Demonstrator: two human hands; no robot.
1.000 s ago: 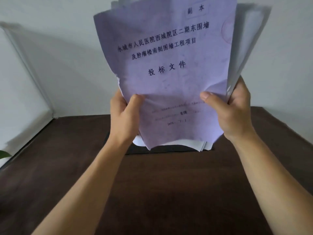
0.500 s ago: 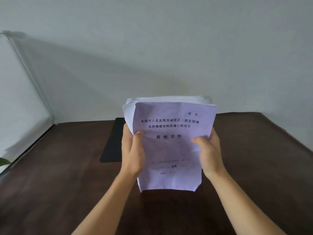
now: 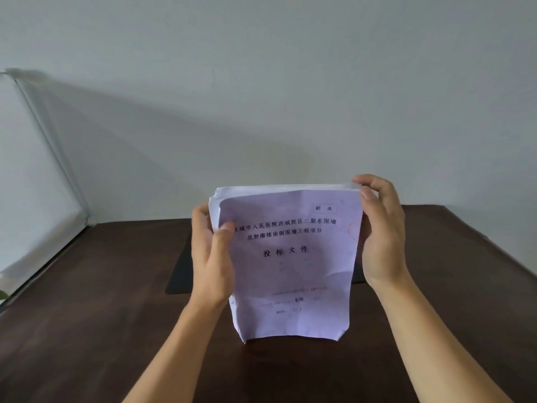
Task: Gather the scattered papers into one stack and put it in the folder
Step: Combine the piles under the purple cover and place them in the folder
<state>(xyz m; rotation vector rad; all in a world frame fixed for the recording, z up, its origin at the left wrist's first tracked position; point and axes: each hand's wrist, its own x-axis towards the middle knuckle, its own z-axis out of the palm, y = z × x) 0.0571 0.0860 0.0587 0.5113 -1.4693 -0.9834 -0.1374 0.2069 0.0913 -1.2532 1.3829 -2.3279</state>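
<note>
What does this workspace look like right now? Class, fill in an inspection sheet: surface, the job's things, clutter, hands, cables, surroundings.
Surface: dark brown wooden table, bare where visible.
Job's things: paper stack held upright, lavender printed cover sheet facing the camera, bottom edge at or just above the table, top corner sheets slightly uneven. Black folder lies flat on the table behind the stack, mostly hidden.
Clutter: nothing seen; no loose papers in view.
Hands: left hand grips the stack's left edge, thumb on the cover; right hand grips the upper right corner.
Cables: nothing seen.
Surroundings: plain pale wall behind; metal-framed panel on the left; a green leaf tip at the left edge.
</note>
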